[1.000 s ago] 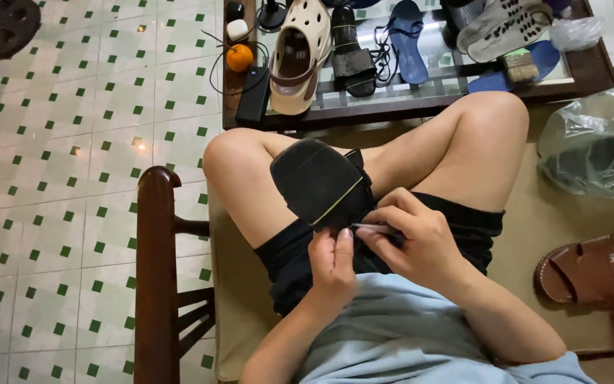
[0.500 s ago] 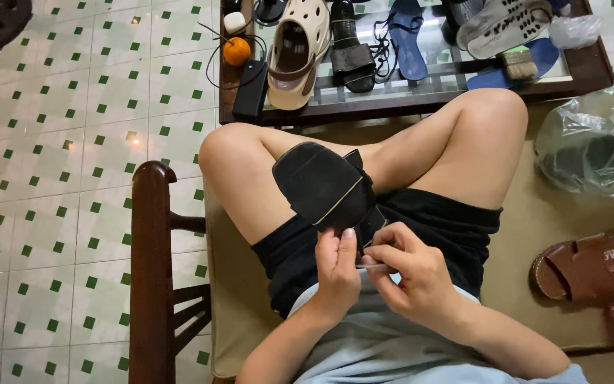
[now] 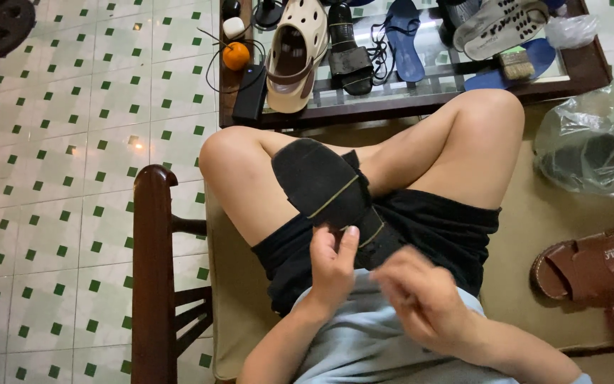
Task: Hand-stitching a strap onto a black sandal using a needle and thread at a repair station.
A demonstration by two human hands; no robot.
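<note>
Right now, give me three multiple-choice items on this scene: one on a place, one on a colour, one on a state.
1. Where does the black shoe rest?
A. On the person's lap
B. On the tiled floor
C. On the glass table

2. What colour is the round fruit on the glass table?
A. Green
B. Orange
C. Purple

3. How does the left hand meet the black shoe?
A. Well apart from it
B. Under the chair
C. Fingers gripping its near end

Answers: 1 A, it lies across the thighs, sole up. 2 B, plainly orange beside the cream clog. 3 C, fingers clasp the shoe, while the right hand is blurred beside it.
</note>
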